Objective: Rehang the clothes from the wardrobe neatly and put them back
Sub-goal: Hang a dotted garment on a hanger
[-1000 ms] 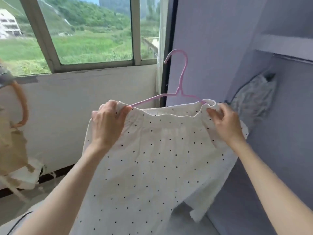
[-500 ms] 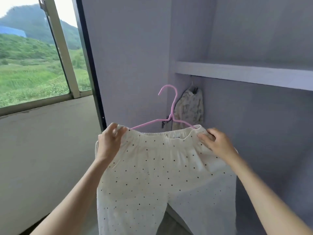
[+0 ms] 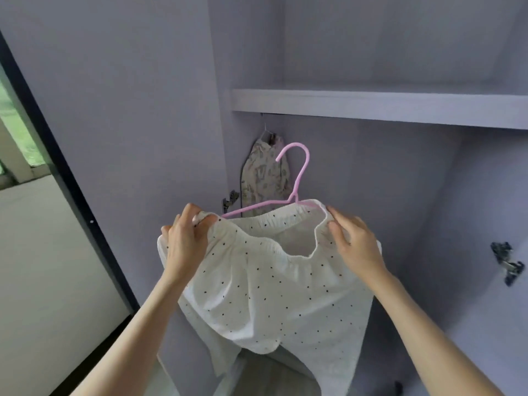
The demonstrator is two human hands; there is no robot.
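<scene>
In the middle of the frame, the left hand (image 3: 187, 244) and right hand (image 3: 355, 245) each curled their fingers around the waistband of white dotted pants (image 3: 271, 295) stretched on a pink hanger (image 3: 297, 181).

Trousers (image 3: 271, 284): dotted, on pink hanger (image 3: 297, 178), below shelf (image 3: 371, 107).
Left hand (image 3: 185, 244): grips waistband.
Right hand (image 3: 354, 241): grips waistband.
</scene>
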